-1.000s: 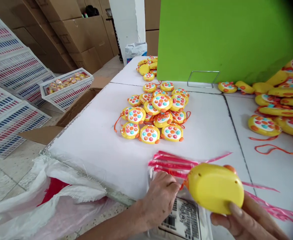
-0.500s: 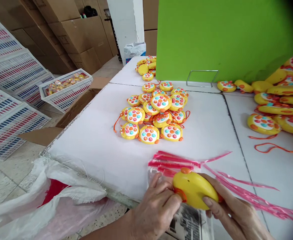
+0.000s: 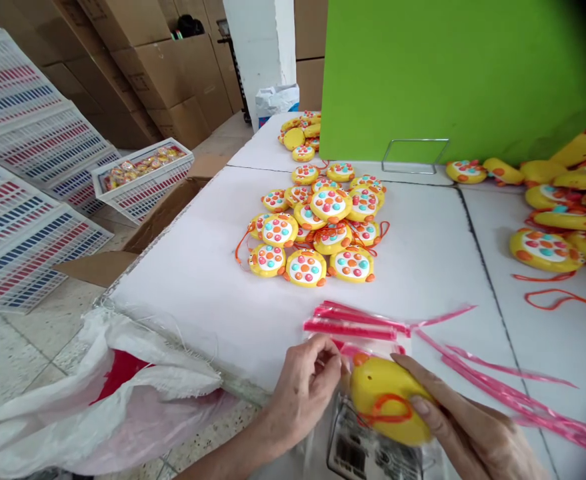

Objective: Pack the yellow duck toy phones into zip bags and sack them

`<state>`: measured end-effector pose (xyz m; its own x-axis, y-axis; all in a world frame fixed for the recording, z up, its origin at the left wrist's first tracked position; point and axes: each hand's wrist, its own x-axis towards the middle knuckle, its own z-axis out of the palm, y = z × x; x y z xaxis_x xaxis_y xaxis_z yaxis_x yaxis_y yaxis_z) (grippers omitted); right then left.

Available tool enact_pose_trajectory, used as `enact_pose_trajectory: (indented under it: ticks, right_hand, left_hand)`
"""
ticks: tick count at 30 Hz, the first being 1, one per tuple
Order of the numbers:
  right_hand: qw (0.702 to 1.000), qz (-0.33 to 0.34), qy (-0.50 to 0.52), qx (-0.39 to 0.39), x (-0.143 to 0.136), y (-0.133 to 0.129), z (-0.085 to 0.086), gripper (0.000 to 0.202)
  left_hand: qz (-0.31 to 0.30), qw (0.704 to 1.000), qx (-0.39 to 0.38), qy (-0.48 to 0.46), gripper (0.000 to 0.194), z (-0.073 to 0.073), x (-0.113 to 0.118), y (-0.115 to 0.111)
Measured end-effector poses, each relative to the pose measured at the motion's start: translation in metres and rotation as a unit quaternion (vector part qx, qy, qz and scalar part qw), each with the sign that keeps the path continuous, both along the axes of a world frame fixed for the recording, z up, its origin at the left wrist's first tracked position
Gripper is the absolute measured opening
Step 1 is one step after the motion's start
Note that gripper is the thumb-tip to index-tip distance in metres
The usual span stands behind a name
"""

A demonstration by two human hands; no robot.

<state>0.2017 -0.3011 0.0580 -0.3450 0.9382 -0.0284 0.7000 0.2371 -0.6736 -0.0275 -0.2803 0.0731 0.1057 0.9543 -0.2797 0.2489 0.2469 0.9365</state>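
Observation:
My right hand (image 3: 473, 413) grips a yellow chick-shaped toy (image 3: 390, 390), its plain back facing up and an orange cord loop (image 3: 390, 408) lying across it. Left of the toy, my left hand (image 3: 307, 383) is closed with its fingertips pinched, at the edge of the clear plastic bags; what sits between those fingers is hidden. Beneath both hands lies the stack of clear bags with pink top strips (image 3: 355, 328). A dark printed sheet (image 3: 367, 447) shows below the toy.
Several yellow toys with coloured buttons (image 3: 330, 203) are heaped mid-table, with more at the right (image 3: 545, 250). Pink ribbon strips (image 3: 513, 393) trail rightward. A green board (image 3: 453, 73) stands behind. Left of the table are a white sack (image 3: 137, 400), a cardboard box (image 3: 157, 223) and plastic baskets (image 3: 143, 183).
My left hand has let go of the orange cord and drawn back to the bags' edge. The cord now lies over the toy, which my right hand has lowered slightly.

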Motion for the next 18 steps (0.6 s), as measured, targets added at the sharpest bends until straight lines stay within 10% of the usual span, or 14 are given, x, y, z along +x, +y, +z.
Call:
enact_pose_trajectory:
  ticks: [6, 18]
  right_hand:
    - [0.98, 0.146, -0.03, -0.132, -0.019, 0.011, 0.013, 0.035]
    - [0.984, 0.156, -0.006, 0.081, -0.037, 0.011, 0.026, 0.029]
  left_hand:
    - [0.006, 1.0, -0.014, -0.012, 0.018, -0.001, -0.001, -0.007]
    - [-0.01, 0.999, -0.009, 0.029, 0.024, 0.007, -0.021, -0.003]
